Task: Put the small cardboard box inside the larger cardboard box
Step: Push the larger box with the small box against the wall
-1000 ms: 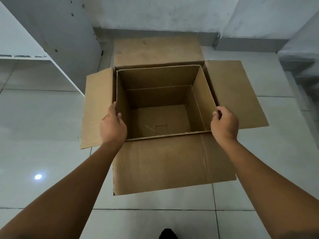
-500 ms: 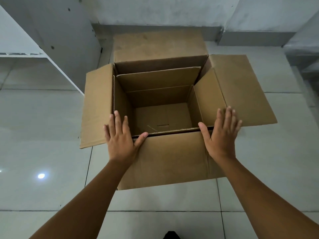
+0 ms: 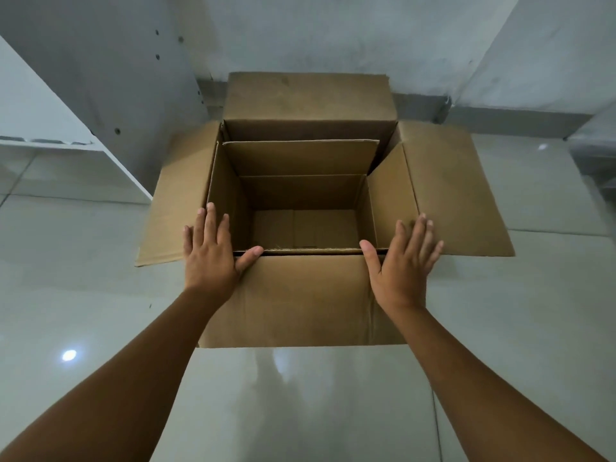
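Note:
The larger cardboard box (image 3: 300, 301) stands on the floor with its four flaps folded outward. The small cardboard box (image 3: 300, 158) sits inside it, open-topped and empty, with its flaps standing up. A dark gap shows behind its far flap. My left hand (image 3: 210, 251) lies flat over the near left corner, fingers spread, thumb on the near rim. At the near right corner my right hand (image 3: 403, 261) rests flat with fingers spread against the small box's right flap. Neither hand grips anything.
A white cabinet panel with a shelf (image 3: 66, 135) stands at the left, close to the box's left flap. A grey wall (image 3: 333, 35) runs right behind the box. Glossy floor tiles (image 3: 300, 411) stretch around it.
Both hands let go of the box's side rims and opened flat over the near corners. The small box has settled lower inside the larger one, and a gap appeared behind it.

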`<state>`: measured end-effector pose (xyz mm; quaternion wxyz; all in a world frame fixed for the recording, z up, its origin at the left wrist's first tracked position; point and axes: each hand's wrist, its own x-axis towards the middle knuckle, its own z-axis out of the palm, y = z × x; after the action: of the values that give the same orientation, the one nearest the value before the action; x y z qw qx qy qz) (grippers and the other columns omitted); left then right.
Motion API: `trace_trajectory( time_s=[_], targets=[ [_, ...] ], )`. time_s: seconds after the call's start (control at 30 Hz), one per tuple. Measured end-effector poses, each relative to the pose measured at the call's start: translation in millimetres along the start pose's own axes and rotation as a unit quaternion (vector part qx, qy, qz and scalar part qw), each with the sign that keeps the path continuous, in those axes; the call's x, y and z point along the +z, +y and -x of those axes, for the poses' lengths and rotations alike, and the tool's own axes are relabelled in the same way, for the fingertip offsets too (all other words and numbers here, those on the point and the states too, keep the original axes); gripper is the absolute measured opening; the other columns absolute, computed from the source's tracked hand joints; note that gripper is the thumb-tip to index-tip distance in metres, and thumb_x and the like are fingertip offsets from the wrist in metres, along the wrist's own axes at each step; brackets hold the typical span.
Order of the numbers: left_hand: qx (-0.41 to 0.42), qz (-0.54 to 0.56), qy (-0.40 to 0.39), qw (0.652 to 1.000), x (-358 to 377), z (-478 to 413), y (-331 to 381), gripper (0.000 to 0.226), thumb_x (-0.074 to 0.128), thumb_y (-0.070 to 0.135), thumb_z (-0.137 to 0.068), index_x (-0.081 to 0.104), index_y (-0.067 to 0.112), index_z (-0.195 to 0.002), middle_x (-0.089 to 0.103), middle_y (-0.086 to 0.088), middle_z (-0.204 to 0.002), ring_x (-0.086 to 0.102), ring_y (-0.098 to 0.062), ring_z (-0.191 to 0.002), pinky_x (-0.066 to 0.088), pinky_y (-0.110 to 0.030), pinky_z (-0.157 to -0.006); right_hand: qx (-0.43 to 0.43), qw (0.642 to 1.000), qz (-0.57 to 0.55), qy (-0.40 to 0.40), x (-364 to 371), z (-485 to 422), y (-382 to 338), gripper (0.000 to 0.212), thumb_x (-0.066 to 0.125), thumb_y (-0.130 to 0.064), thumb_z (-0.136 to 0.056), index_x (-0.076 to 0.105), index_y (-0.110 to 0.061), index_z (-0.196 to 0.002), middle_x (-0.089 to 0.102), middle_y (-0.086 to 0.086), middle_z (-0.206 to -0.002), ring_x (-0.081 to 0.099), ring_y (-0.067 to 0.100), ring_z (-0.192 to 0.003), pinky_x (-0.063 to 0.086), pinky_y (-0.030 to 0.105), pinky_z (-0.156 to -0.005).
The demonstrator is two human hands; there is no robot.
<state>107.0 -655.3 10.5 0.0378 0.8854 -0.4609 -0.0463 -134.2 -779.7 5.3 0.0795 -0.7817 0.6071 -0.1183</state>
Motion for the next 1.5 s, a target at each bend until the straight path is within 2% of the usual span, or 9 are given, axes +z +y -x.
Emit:
trace_trajectory(
  time_s=[0.17,0.33,0.43,0.53,0.63,0.9,1.07,1.2,1.5],
  targets=[
    [0.002,0.007,0.033,0.999,0.9,-67.8,-23.0,0.104,0.001,0.079,-0.072,0.021,0.010,-0.147,0.008,-0.012,-0.159,0.000,-0.026,-0.147,0.002,-0.044,-0.119,0.018,0.997,-0.028,0.064,26.9,-50.6,-42.8,0.083,0.028,-0.068,-0.085,0.039,-0.006,-0.139,0.022,0.019,-0.156,0.013,0.034,-0.147,0.001,0.052,-0.117],
    [0.022,0.025,0.083,0.996,4.0,-120.9,-41.3,0.106,-0.001,0.080,-0.070,0.022,0.010,-0.147,0.014,-0.013,-0.158,0.003,-0.027,-0.147,-0.002,-0.047,-0.118,0.029,0.989,-0.047,0.140,53.8,-84.6,-72.2,0.077,0.035,-0.064,-0.086,0.048,-0.003,-0.132,0.035,0.023,-0.150,0.025,0.038,-0.143,0.008,0.055,-0.116],
    [-0.066,0.087,0.142,0.984,10.6,-128.4,-40.3,0.101,0.020,0.080,-0.073,0.022,0.009,-0.146,0.004,-0.017,-0.158,-0.008,-0.032,-0.145,-0.004,-0.049,-0.116,0.026,0.987,-0.047,0.150,60.9,-100.3,-81.2,0.075,0.036,-0.062,-0.087,0.048,-0.003,-0.131,0.034,0.022,-0.151,0.022,0.037,-0.144,0.005,0.054,-0.117],
    [-0.224,0.233,0.156,0.933,11.9,-126.0,-27.7,0.118,0.048,0.079,-0.063,0.003,0.011,-0.148,-0.015,-0.023,-0.155,-0.016,-0.037,-0.143,-0.002,-0.048,-0.117,0.026,0.986,-0.045,0.159,64.5,-109.5,-80.6,0.075,0.034,-0.062,-0.088,0.047,-0.003,-0.133,0.030,0.020,-0.153,0.018,0.035,-0.145,0.001,0.051,-0.117],
    [-0.300,0.390,0.140,0.859,8.4,-128.0,-19.8,0.133,0.068,0.069,-0.055,-0.008,0.010,-0.147,-0.019,-0.026,-0.153,-0.010,-0.040,-0.143,0.005,-0.048,-0.118,0.016,0.985,-0.048,0.164,63.0,-115.6,-70.0,0.075,0.035,-0.061,-0.088,0.046,-0.002,-0.133,0.029,0.020,-0.153,0.017,0.034,-0.146,0.001,0.050,-0.118],
    [-0.169,0.442,0.209,0.856,7.9,-131.9,0.3,0.127,0.080,0.048,-0.056,-0.001,0.017,-0.149,-0.028,-0.019,-0.153,0.015,-0.035,-0.144,0.020,-0.037,-0.115,0.017,0.988,-0.042,0.146,51.9,-127.3,-44.5,0.080,0.029,-0.064,-0.088,0.040,-0.002,-0.139,0.028,0.016,-0.155,0.015,0.032,-0.146,0.002,0.049,-0.119],
    [-0.085,0.399,0.277,0.870,9.4,-135.9,-2.5,0.118,0.081,0.033,-0.065,-0.001,0.017,-0.149,-0.027,-0.011,-0.154,0.010,-0.026,-0.145,0.018,-0.024,-0.107,-0.015,0.989,-0.030,0.142,55.3,-125.0,-44.5,0.083,0.023,-0.066,-0.087,0.039,-0.003,-0.139,0.030,0.020,-0.153,0.019,0.036,-0.144,0.010,0.051,-0.119],
    [-0.114,0.407,0.302,0.854,14.9,-136.5,-10.8,0.112,0.080,0.035,-0.066,0.007,0.013,-0.149,-0.016,-0.008,-0.156,0.007,-0.012,-0.141,0.010,-0.019,-0.105,-0.043,0.987,-0.014,0.153,60.0,-122.7,-45.7,0.082,0.026,-0.068,-0.086,0.046,-0.005,-0.133,0.036,0.023,-0.149,0.025,0.040,-0.141,0.017,0.054,-0.116],
    [-0.099,0.397,0.335,0.849,2.0,-157.6,-45.9,0.090,0.070,0.032,-0.079,0.016,0.009,-0.147,0.003,-0.005,-0.157,0.017,-0.019,-0.143,0.018,-0.021,-0.107,-0.048,0.988,-0.048,0.142,74.0,-128.4,-86.5,0.089,0.021,-0.073,-0.080,0.042,-0.006,-0.136,0.025,0.022,-0.154,0.016,0.038,-0.144,0.009,0.051,-0.117]
  ],
)
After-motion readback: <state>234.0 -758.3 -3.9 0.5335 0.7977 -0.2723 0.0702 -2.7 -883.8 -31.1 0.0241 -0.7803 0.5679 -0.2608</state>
